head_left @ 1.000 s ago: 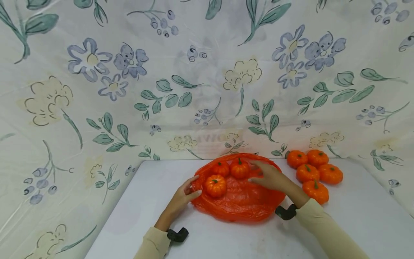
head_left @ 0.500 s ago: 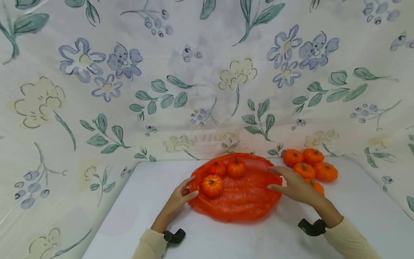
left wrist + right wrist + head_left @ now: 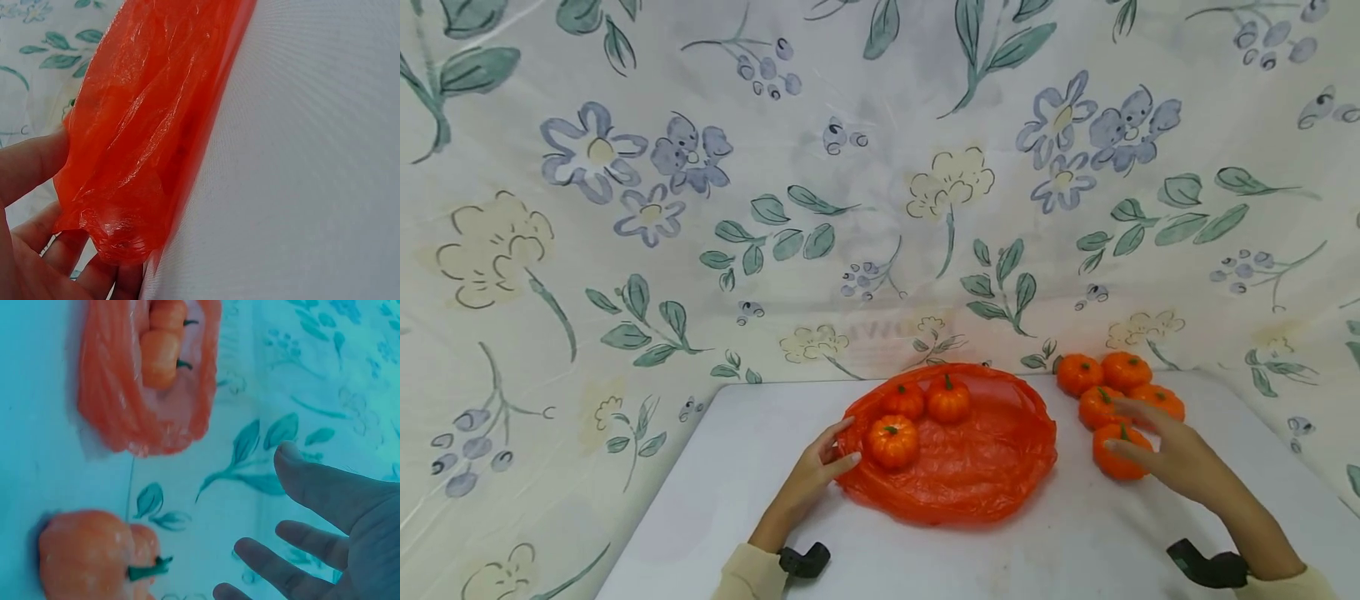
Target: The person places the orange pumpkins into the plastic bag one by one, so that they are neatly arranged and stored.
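An orange plastic bag (image 3: 958, 475) lies flat on the white table (image 3: 760, 467). Three small orange pumpkins rest on it, the front one (image 3: 892, 441) nearest my left hand. My left hand (image 3: 841, 448) pinches the bag's left edge; in the left wrist view the crumpled film (image 3: 137, 144) sits between thumb and fingers (image 3: 70, 257). My right hand (image 3: 1138, 433) hovers with fingers spread, holding nothing, over the nearest loose pumpkin (image 3: 1116, 461) of a cluster at the right. In the right wrist view the hand (image 3: 265, 500) is open beside a pumpkin (image 3: 87, 553).
Several more loose pumpkins (image 3: 1124, 370) sit at the back right against the floral cloth (image 3: 880, 208) that walls the table on three sides. Bare white tabletop lies in front of the bag and at the left.
My right hand has left the bag's right side and moved right to the loose pumpkin cluster. The left hand stays at the bag's left edge.
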The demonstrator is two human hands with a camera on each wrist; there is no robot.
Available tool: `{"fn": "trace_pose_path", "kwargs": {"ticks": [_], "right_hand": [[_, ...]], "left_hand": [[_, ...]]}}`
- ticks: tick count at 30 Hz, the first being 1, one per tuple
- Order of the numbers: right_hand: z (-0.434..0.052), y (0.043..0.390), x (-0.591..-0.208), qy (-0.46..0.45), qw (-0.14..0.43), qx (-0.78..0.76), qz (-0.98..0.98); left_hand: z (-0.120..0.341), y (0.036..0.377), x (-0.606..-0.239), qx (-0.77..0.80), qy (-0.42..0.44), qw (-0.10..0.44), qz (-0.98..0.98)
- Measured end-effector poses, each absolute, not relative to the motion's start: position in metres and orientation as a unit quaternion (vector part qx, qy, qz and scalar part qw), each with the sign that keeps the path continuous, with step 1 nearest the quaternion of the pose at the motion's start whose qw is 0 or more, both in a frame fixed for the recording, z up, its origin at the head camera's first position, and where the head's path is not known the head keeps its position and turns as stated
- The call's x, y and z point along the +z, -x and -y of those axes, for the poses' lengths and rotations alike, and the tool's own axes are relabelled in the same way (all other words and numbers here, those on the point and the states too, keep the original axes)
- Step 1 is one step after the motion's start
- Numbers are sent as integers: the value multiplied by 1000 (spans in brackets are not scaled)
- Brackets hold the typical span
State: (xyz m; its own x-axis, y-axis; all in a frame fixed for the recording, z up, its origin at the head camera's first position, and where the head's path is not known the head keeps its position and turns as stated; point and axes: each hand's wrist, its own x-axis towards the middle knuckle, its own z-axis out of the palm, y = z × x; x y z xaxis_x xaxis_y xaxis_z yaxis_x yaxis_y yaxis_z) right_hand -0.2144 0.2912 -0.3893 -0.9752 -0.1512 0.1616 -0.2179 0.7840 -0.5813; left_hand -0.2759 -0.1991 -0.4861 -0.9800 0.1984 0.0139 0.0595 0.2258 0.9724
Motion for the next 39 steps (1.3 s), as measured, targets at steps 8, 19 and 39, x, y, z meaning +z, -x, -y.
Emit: {"fn": "trace_pose_path", "kwargs": {"ticks": [8, 19, 39], "right_hand": [[-321, 218, -406, -68, 30, 333, 940], [-328, 229, -437, -62, -16, 357, 932], [-328, 237, -446, -30, -28, 316, 948]], "left_hand": [[198, 276, -485, 614, -83, 57, -783], [199, 275, -485, 611, -93, 52, -785], [200, 277, -484, 614, -92, 65, -781]]}}
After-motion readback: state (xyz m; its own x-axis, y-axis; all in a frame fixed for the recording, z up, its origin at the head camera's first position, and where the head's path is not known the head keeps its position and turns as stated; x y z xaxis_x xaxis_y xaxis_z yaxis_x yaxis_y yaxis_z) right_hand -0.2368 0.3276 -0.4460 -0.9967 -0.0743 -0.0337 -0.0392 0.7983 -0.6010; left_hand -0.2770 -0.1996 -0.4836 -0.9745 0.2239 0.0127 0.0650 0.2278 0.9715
